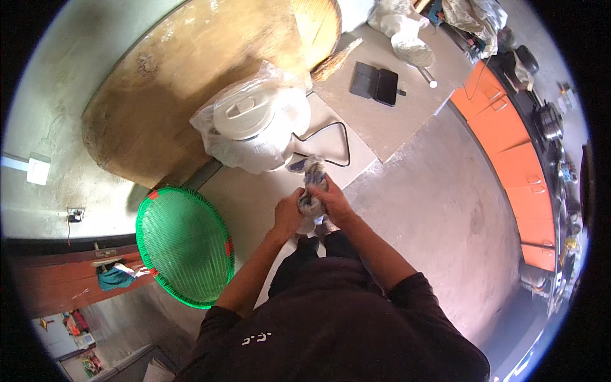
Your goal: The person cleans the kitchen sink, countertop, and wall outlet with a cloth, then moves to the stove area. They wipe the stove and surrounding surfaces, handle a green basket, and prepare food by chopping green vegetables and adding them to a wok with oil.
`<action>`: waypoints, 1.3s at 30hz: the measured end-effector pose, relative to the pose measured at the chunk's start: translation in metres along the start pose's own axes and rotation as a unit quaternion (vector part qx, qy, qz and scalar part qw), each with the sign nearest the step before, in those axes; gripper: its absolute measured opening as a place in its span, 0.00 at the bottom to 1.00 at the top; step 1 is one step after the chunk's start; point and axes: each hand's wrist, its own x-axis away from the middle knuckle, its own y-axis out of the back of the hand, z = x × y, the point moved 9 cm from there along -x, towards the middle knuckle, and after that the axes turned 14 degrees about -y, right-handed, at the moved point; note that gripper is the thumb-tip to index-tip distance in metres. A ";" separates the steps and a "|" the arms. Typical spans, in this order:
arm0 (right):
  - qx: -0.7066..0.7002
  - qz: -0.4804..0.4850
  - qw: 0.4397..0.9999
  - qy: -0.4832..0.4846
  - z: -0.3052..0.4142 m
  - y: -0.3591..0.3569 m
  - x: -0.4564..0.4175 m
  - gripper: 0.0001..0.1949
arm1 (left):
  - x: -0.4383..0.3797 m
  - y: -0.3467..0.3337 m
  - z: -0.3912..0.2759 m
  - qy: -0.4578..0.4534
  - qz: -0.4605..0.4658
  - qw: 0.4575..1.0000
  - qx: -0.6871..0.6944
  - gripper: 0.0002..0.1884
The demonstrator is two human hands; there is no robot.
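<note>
A crumpled, wrung cloth [313, 191] in white and grey-blue is between my two hands, in front of my body. My left hand [289, 212] closes on its left side, and my right hand [333, 200] grips it from the right. Just beyond the cloth stands a white lidded container [248, 112] wrapped in clear plastic. A bent black metal rod or tube [347, 143] shows at the container's right. Something dark blue lies on the light surface beside the cloth; I cannot tell what it is.
A green-rimmed mesh basket [184, 246] stands at the left. Large wooden boards [157, 90] lean on the wall. A straw brush [336, 61], an open black phone case [375, 85] and a handled sieve or pan [414, 51] lie farther off. Orange cabinets [513, 162] line the right.
</note>
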 end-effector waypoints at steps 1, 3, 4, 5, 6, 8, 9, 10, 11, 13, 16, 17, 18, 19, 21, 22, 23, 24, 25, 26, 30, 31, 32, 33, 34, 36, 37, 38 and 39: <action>-0.008 -0.006 1.000 -0.009 0.000 -0.003 0.002 0.17 | -0.001 0.004 -0.010 0.000 0.002 1.000 0.006 0.16; -0.026 -0.013 0.999 -0.026 0.001 -0.010 0.008 0.17 | -0.003 0.013 -0.023 0.001 0.005 1.000 0.014 0.17; -0.028 -0.029 0.999 -0.019 0.004 -0.012 0.012 0.16 | -0.001 0.017 -0.026 -0.005 0.006 1.000 0.025 0.16; -0.034 -0.046 0.998 -0.016 0.004 -0.011 0.012 0.15 | 0.003 0.019 -0.029 -0.010 0.008 0.999 0.037 0.15; -0.041 -0.064 0.997 -0.012 0.005 -0.009 0.013 0.15 | 0.005 0.021 -0.032 -0.017 0.012 0.999 0.049 0.14; -0.070 -0.081 0.994 -0.007 0.009 -0.009 0.011 0.14 | 0.005 0.028 -0.036 -0.034 0.004 0.998 0.048 0.10; -0.093 -0.085 0.992 -0.007 0.012 -0.008 0.011 0.14 | 0.007 0.028 -0.039 -0.041 0.002 0.998 0.051 0.09; -0.114 -0.089 0.989 -0.003 0.020 -0.006 0.008 0.13 | 0.003 0.029 -0.045 -0.036 0.021 0.996 0.080 0.07; -0.137 -0.128 0.982 0.020 0.027 0.007 0.006 0.13 | 0.000 0.033 -0.051 -0.031 0.039 0.993 0.109 0.06; -0.180 -0.205 0.960 0.062 0.036 0.038 -0.004 0.13 | 0.002 0.041 -0.070 -0.022 0.076 0.986 0.148 0.06; -0.284 -0.171 0.942 0.060 0.065 0.100 -0.004 0.15 | 0.016 0.063 -0.094 -0.026 0.086 0.976 0.197 0.11; -0.305 -0.070 0.948 0.053 0.069 0.106 0.002 0.16 | 0.013 0.064 -0.092 -0.037 0.072 0.974 0.211 0.11; -0.317 0.046 0.945 0.069 0.069 0.098 0.010 0.21 | 0.011 0.061 -0.086 -0.045 0.058 0.971 0.227 0.11; -0.265 -0.006 0.962 0.067 0.064 0.080 0.029 0.25 | 0.009 0.063 -0.080 -0.050 0.038 0.969 0.237 0.11; -0.209 0.091 0.971 0.073 0.055 0.029 0.053 0.32 | 0.002 0.061 -0.088 -0.067 0.053 0.967 0.241 0.11; -0.190 0.097 0.976 0.037 0.038 0.012 0.064 0.31 | 0.001 0.060 -0.090 -0.072 0.061 0.966 0.241 0.11; -0.177 0.058 0.982 0.043 0.027 -0.005 0.071 0.25 | 0.000 0.052 -0.098 -0.093 0.088 0.970 0.207 0.09; -0.148 -0.008 0.988 0.031 0.026 -0.019 0.074 0.22 | 0.003 0.052 -0.102 -0.167 0.031 0.978 0.120 0.08; -0.117 -0.073 0.990 0.019 0.030 -0.027 0.080 0.19 | 0.009 0.054 -0.107 -0.241 -0.028 0.970 0.033 0.07; -0.117 -0.076 0.990 0.020 0.034 -0.032 0.084 0.19 | 0.010 0.041 -0.091 -0.188 0.015 0.980 0.058 0.06; -0.166 -0.131 0.977 0.027 0.057 -0.014 0.074 0.17 | 0.008 0.041 -0.093 -0.116 0.069 0.978 0.160 0.05; -0.204 -0.140 0.969 0.021 0.060 -0.009 0.066 0.17 | 0.005 0.052 -0.109 -0.120 0.095 0.976 0.154 0.10; -0.215 -0.148 0.963 0.062 0.068 -0.006 0.066 0.17 | 0.008 0.055 -0.109 -0.112 0.108 0.973 0.171 0.10; -0.239 -0.171 0.953 0.077 0.064 0.018 0.052 0.16 | 0.010 0.060 -0.110 -0.108 0.121 0.969 0.187 0.10; -0.249 -0.147 0.952 0.101 0.071 0.028 0.050 0.16 | 0.011 0.071 -0.106 -0.088 0.106 0.967 0.214 0.09; -0.217 -0.086 0.968 0.097 0.084 0.024 0.066 0.18 | 0.008 0.091 -0.095 -0.067 0.046 0.955 0.286 0.09; -0.183 0.004 0.975 0.122 0.087 0.010 0.078 0.22 | 0.002 0.098 -0.099 -0.044 0.021 0.939 0.341 0.10; -0.171 0.024 0.981 0.093 0.080 -0.006 0.086 0.25 | -0.006 0.101 -0.092 -0.031 -0.009 0.935 0.354 0.10; -0.158 0.045 0.984 0.064 0.073 -0.023 0.093 0.27 | -0.014 0.104 -0.084 -0.017 -0.039 0.930 0.365 0.11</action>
